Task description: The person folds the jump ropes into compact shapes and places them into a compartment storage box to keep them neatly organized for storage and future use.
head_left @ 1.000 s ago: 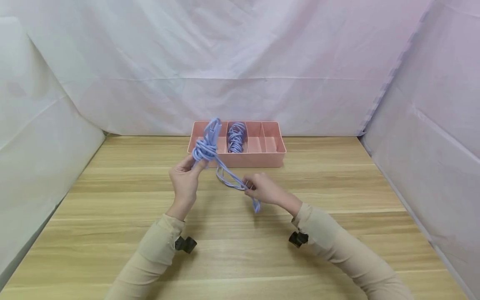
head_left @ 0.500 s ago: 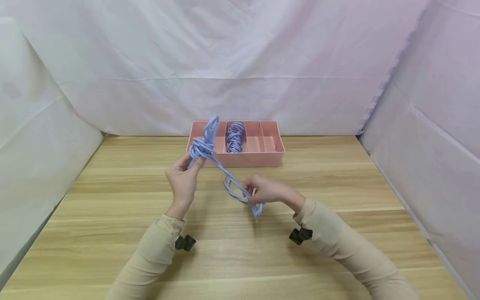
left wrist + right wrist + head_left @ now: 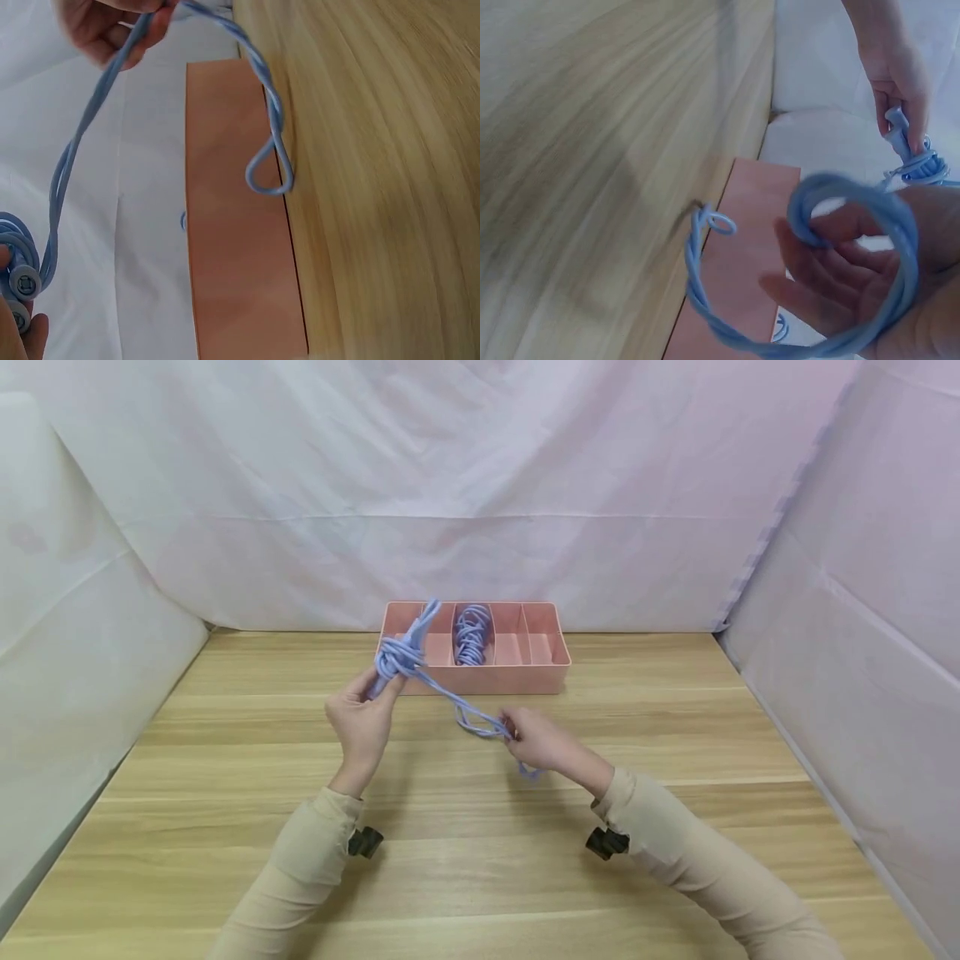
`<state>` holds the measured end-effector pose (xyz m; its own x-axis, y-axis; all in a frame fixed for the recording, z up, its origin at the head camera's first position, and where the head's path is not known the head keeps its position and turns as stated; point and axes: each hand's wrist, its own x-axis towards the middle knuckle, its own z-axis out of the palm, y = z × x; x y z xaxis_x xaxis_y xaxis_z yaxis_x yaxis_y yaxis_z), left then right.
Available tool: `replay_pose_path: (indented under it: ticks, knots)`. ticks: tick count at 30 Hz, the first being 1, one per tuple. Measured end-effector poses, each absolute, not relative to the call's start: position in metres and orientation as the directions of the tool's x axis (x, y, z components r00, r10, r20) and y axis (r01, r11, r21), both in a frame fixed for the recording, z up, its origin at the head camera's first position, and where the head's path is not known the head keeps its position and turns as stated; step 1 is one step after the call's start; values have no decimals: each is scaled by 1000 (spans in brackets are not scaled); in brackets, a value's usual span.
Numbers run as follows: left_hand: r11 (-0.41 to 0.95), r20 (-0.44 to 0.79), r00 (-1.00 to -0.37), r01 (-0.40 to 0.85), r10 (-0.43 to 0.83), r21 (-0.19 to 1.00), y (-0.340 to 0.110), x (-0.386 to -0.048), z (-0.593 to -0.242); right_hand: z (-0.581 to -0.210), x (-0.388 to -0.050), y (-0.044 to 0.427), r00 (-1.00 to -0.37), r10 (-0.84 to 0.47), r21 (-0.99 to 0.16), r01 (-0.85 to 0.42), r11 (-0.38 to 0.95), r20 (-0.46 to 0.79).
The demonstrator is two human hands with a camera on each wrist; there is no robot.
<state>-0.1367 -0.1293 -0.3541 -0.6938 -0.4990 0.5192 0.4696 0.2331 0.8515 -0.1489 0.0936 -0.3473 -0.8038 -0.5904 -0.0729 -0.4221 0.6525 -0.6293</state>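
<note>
In the head view my left hand (image 3: pixel 362 714) grips a light blue jump rope (image 3: pixel 399 657) by its wound bundle, held up before the left end of the pink box (image 3: pixel 495 680). Two handle ends (image 3: pixel 25 283) show at that hand in the left wrist view. A doubled, twisted length runs from the bundle to my right hand (image 3: pixel 543 739), whose curled fingers pinch it above the table. One loop (image 3: pixel 721 223) of the rope dangles in front of the box, and another curves round the right hand in the right wrist view.
The divided box stands at the back of the wooden table (image 3: pixel 480 877). A second coiled blue rope (image 3: pixel 471 635) lies in its middle compartment. White cloth (image 3: pixel 480 485) hangs behind and along both sides. Each wrist carries a small black camera (image 3: pixel 365 842).
My right hand has moved slightly right along the rope, drawing the doubled length out. My left hand has drifted a little left, and the bundle leans more to the right.
</note>
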Motion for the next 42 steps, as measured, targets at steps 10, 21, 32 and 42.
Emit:
replay_pose_path:
  ticks: [10, 21, 32, 42]
  knots:
    - [608, 605, -717, 321, -345, 727, -141, -138, -360, -355, -142, 101, -563, -599, -243, -811, 532, 570]
    - [813, 524, -851, 280, -36, 510, -130, -125, -361, -321, -150, 111, -177, -658, 151, -899, 410, 732]
    - [845, 256, -933, 343, 255, 410, -114, -114, -340, -295, -156, 110, -99, -804, 485, -752, 446, 586]
    - [701, 141, -795, 590, 590, 401, -108, -118, -334, -301, -170, 101, -49, -914, 657, -680, 326, 403]
